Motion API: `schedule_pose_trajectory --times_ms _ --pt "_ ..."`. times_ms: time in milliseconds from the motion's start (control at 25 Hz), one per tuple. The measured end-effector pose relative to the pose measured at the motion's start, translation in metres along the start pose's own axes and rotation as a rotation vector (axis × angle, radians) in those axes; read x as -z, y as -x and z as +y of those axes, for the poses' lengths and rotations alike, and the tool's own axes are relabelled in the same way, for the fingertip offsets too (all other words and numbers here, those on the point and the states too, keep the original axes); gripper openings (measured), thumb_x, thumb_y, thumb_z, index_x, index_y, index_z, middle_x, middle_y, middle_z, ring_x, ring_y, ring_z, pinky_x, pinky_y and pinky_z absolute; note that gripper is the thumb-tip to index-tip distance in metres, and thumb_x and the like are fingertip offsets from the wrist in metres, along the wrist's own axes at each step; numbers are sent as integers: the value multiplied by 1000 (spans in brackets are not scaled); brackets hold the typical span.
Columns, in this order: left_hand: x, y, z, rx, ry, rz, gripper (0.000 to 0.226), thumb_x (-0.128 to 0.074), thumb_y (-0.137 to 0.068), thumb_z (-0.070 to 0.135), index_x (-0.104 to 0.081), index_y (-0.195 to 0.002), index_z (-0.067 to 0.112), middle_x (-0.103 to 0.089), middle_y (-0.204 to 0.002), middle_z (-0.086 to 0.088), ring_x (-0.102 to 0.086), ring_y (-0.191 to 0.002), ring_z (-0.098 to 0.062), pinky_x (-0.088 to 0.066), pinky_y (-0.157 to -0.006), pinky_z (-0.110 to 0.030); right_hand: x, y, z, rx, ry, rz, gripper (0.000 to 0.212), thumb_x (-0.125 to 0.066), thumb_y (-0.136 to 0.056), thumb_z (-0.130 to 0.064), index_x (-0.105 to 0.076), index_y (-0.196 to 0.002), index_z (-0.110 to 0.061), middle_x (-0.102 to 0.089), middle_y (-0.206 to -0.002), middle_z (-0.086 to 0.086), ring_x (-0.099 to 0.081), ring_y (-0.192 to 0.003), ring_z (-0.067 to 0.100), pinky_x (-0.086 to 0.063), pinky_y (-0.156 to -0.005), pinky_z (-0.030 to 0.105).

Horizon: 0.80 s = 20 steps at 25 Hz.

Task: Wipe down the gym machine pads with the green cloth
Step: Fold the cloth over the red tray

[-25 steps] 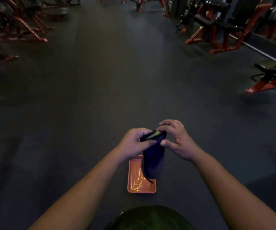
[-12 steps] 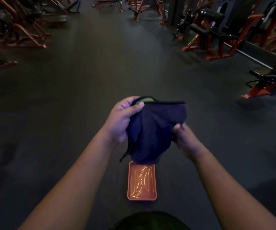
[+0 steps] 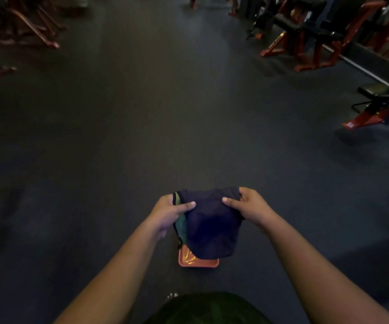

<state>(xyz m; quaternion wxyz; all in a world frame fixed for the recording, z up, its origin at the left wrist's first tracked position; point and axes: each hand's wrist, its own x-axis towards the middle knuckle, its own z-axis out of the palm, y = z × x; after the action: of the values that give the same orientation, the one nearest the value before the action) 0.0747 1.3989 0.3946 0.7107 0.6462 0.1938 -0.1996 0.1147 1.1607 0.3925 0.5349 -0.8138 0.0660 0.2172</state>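
Both hands hold the cloth (image 3: pixel 211 226) above the orange tray (image 3: pixel 198 261) on the dark gym floor (image 3: pixel 142 136). The left hand (image 3: pixel 169 212) and the right hand (image 3: pixel 250 205) each pinch a top corner, thumbs in front, fingers curled behind, so the dark cloth hangs flat between them with a green side showing at its left edge. Half a second ago it was bunched higher, the right hand lower beneath it; now the hands are level, spread wider, and the cloth covers most of the tray. Red-framed gym machines (image 3: pixel 328 38) stand well beyond the tray, upper right.
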Motion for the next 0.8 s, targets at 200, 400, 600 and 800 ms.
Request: schedule_pose_trajectory --times_ms 200,400,600,800 --pt "-4 -27 -28 24 -196 316 60 -83 -83 20 -48 -132 18 -66 -101 -3 -64 -89 -16 -54 -76 -30 -24 -9 41 -105 37 159 60 -84 -79 -40 -43 -119 -23 -69 -98 2 -69 -90 16 -56 -75 32" --pt "3 -97 -115 -14 -823 42 86 -89 -73 25 -46 -147 30 -50 -133 -3 -54 -121 -20 -46 -101 -29 -60 -61 131 -19 309 -43 66 -82 -75 -3 -51 -129 -24 -53 -126 -1 -56 -117 17 -41 -95 12" --pt "15 -209 -261 -107 -1228 40 33 -70 -91 28 -66 -123 22 -47 -135 -1 -54 -116 -21 -55 -85 -35 -118 -151 274 -35 669 -72 36 -67 -89 -11 -63 -123 -22 -62 -119 3 -63 -102 22 -47 -76 29" --pt "36 -332 -422 44 -1375 -142 18 -58 -99 25 -65 -115 19 -62 -113 -4 -55 -93 -16 -41 -72 -30 -176 -247 433 -87 746 -177 23 -61 -97 -18 -62 -120 -16 -55 -139 8 -63 -112 28 -51 -93 37"
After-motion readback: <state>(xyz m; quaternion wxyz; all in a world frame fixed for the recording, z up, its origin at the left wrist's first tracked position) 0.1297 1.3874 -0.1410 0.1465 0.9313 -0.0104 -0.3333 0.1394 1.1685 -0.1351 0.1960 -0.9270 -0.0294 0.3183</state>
